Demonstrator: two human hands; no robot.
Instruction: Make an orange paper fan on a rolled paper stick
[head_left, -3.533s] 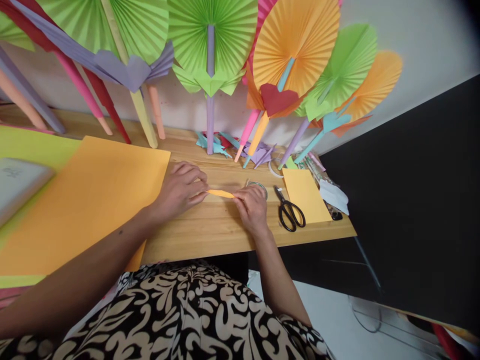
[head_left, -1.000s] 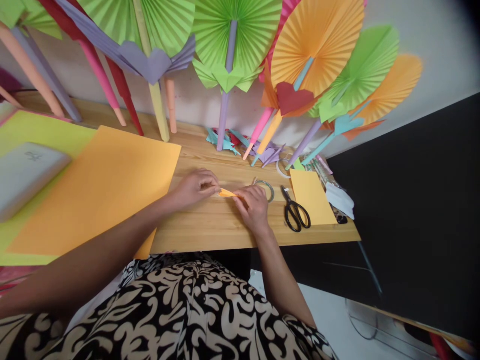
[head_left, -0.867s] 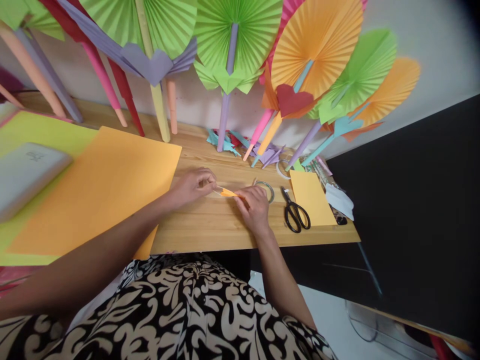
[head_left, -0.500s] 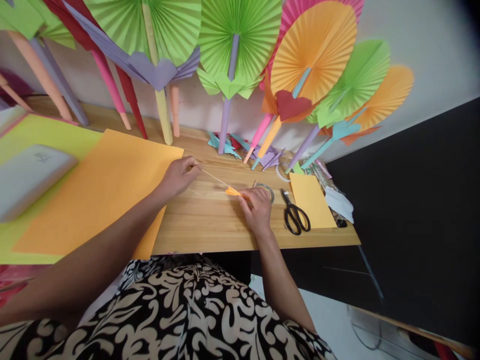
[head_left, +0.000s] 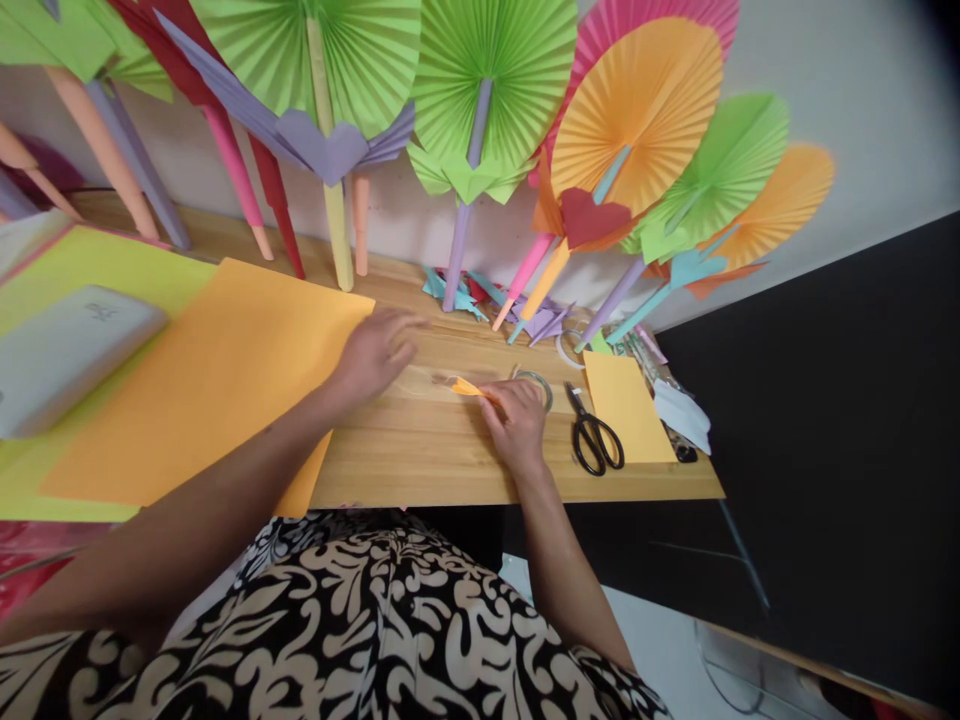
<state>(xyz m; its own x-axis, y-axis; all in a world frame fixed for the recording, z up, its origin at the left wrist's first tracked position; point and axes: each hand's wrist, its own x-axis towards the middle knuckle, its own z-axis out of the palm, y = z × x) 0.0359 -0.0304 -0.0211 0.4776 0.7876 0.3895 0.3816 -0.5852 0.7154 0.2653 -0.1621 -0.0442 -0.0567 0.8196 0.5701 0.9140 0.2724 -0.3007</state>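
Note:
My right hand (head_left: 516,418) is closed in a pinch on a small folded orange paper piece (head_left: 466,387), whose narrow fanned end sticks out to the left. A thin pale thread (head_left: 442,379) lies loosely by that end; its full course is too faint to follow. My left hand (head_left: 377,352) hovers over the table beside the large orange sheet, fingers stretched and apart, slightly blurred, with nothing visible in them. Just beyond my right fingers lies a roll of tape (head_left: 546,385), partly hidden. Black-handled scissors (head_left: 596,440) rest to the right of it.
Large orange (head_left: 217,380) and yellow-green sheets (head_left: 112,260) cover the table's left, with a white device (head_left: 82,350) on top. Pleated paper fans (head_left: 491,90) stand along the wall. Paper scraps (head_left: 544,320) lie at their feet. A smaller orange sheet (head_left: 626,410) sits by the right edge.
My left hand has let go of the thread, which was stretched taut, and its fingers have opened. My right hand keeps its pinch on the orange paper. The view has shifted slightly.

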